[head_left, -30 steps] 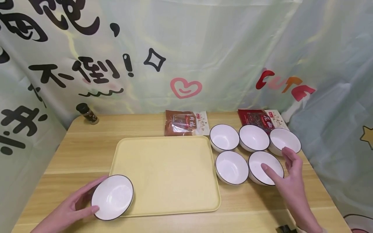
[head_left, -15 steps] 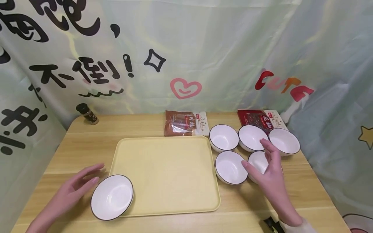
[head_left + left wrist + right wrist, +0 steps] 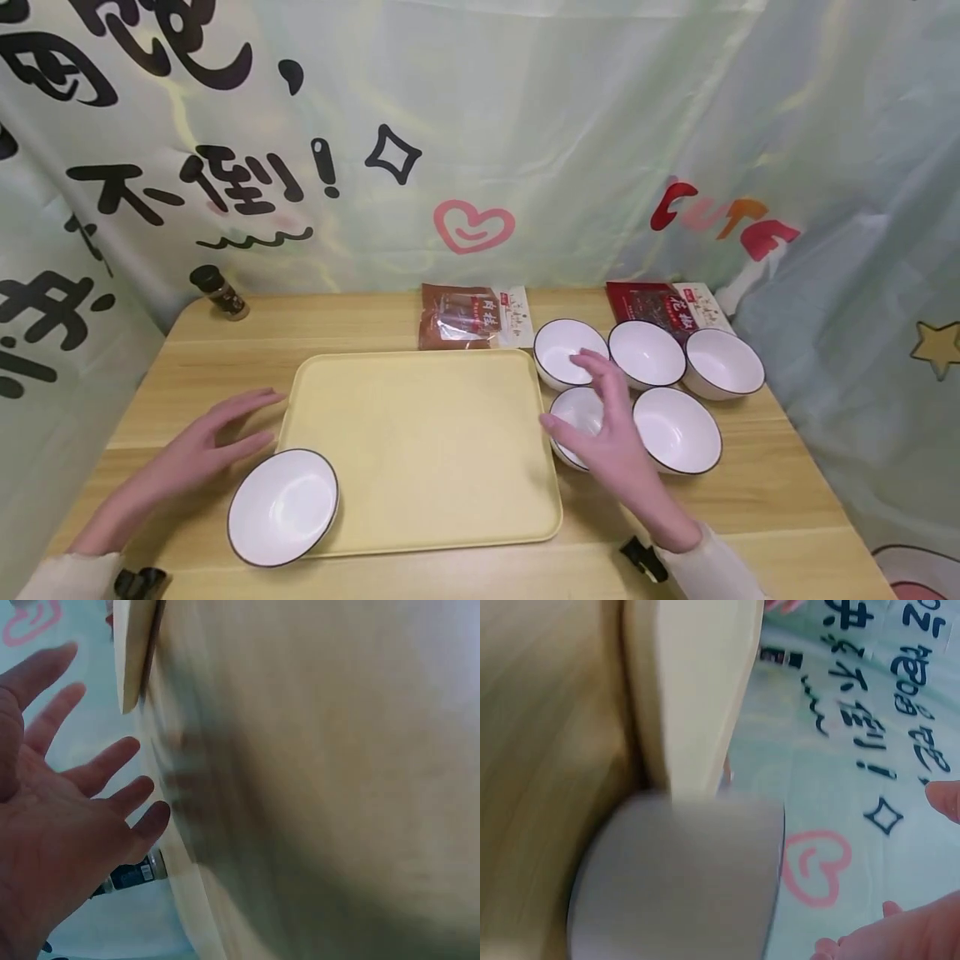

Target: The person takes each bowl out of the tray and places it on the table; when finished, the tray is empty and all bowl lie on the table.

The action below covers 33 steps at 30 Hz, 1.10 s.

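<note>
At the front left corner of the pale yellow tray [image 3: 420, 450], a white bowl [image 3: 283, 507] with a dark rim sits tilted, partly over the edge. My left hand [image 3: 202, 437] is spread just behind and left of that bowl, holding nothing; its separated fingers show in the left wrist view above the table. My right hand [image 3: 607, 442] hovers over the nearest left bowl [image 3: 577, 412] of a group right of the tray, hiding part of it. No object is between its thumb and fingers. Beside it stands another white bowl [image 3: 677, 431].
Three more bowls form the back row, one a white bowl [image 3: 724, 364] at the far right. Behind lie a brown spice packet [image 3: 474, 318] and a red spice packet [image 3: 660, 308]. A small spice jar [image 3: 219, 292] lies at the back left. A printed curtain [image 3: 570, 150] encloses the table.
My left hand has let go of the tilted bowl and moved back from it. The right hand has travelled left across the bowls, from the right one to the one nearest the tray.
</note>
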{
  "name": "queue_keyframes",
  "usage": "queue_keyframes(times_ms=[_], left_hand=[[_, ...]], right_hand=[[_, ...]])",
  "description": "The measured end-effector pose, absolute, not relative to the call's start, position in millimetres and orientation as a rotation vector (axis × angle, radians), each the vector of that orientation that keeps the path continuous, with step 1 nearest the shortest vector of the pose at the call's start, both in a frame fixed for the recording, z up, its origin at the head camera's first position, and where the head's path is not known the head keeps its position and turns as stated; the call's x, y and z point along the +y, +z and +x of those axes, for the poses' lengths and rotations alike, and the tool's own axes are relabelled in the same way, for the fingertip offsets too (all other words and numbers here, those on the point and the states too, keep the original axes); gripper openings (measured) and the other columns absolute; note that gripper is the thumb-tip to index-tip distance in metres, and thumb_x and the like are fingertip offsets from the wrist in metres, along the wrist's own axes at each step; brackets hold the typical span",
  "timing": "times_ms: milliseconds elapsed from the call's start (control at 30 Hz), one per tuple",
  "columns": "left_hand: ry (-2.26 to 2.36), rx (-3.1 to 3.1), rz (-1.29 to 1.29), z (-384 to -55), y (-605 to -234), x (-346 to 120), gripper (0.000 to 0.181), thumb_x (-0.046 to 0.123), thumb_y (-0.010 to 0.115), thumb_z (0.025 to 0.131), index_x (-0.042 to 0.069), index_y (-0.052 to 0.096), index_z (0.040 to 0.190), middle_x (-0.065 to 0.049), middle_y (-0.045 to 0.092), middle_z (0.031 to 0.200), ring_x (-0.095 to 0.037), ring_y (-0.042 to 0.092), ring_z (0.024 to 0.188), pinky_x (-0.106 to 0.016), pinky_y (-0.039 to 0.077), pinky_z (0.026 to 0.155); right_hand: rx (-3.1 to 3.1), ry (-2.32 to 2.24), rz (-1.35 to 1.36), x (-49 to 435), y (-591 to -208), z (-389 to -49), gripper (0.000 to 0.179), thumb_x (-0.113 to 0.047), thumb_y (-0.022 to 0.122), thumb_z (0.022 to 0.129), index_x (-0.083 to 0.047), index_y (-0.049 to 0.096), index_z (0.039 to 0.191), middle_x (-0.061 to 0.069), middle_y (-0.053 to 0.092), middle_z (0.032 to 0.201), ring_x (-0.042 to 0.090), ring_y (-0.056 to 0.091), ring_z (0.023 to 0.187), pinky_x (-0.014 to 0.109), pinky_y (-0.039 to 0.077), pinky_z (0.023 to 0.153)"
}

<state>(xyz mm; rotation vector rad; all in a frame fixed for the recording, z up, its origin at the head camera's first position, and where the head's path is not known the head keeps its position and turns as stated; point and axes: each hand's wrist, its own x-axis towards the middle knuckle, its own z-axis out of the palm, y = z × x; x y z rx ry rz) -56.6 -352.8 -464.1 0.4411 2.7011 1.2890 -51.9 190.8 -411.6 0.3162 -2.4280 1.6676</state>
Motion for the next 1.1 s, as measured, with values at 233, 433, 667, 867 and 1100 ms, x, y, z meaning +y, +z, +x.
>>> queue_keyframes(times_ms=[233, 433, 667, 867, 1100], left_hand=[[1.172, 2.676, 0.421, -76, -464, -350, 0.06, 0.029, 0.078, 0.105, 0.022, 0.057, 0.161, -0.03, 0.031, 0.17, -0.061, 0.02, 0.154, -0.089, 0.009, 0.111], [1.02, 2.756, 0.482, -86, -466, -351, 0.06, 0.034, 0.079, 0.103, 0.021, 0.06, 0.159, -0.034, 0.031, 0.169, -0.062, 0.024, 0.152, -0.092, 0.005, 0.107], [0.906, 2.812, 0.494, -87, -471, -356, 0.062, 0.038, 0.083, 0.099, 0.02, 0.063, 0.155, -0.036, 0.027, 0.17, -0.065, 0.017, 0.153, -0.091, 0.007, 0.107], [0.867, 2.82, 0.477, -89, -472, -358, 0.07, 0.042, 0.084, 0.098, 0.023, 0.058, 0.16, -0.034, 0.023, 0.172, -0.065, 0.013, 0.155, -0.09, 0.007, 0.107], [0.847, 2.806, 0.464, -94, -471, -357, 0.079, 0.045, 0.085, 0.095, 0.025, 0.052, 0.165, -0.033, 0.021, 0.174, -0.066, 0.01, 0.155, -0.091, 0.008, 0.105]], right_hand=[[-2.418, 1.813, 0.426, 149, -412, -59, 0.073, -0.014, 0.087, 0.092, -0.011, 0.05, 0.155, 0.01, 0.034, 0.167, 0.026, 0.033, 0.154, 0.062, 0.023, 0.125], [-2.453, 1.849, 0.511, 115, -408, -62, 0.071, -0.019, 0.088, 0.091, -0.014, 0.052, 0.153, 0.002, 0.04, 0.163, 0.024, 0.038, 0.15, 0.057, 0.024, 0.125], [-2.533, 1.91, 0.607, 80, -415, -60, 0.074, -0.026, 0.087, 0.09, -0.016, 0.051, 0.155, 0.001, 0.04, 0.162, 0.02, 0.038, 0.15, 0.055, 0.024, 0.126], [-2.659, 1.971, 0.675, 54, -421, -55, 0.082, -0.037, 0.087, 0.088, -0.021, 0.046, 0.157, -0.005, 0.035, 0.162, 0.025, 0.036, 0.152, 0.06, 0.03, 0.122], [-2.766, 1.987, 0.754, 29, -427, -48, 0.093, -0.042, 0.093, 0.083, -0.03, 0.041, 0.16, -0.006, 0.033, 0.162, 0.028, 0.04, 0.149, 0.057, 0.037, 0.118]])
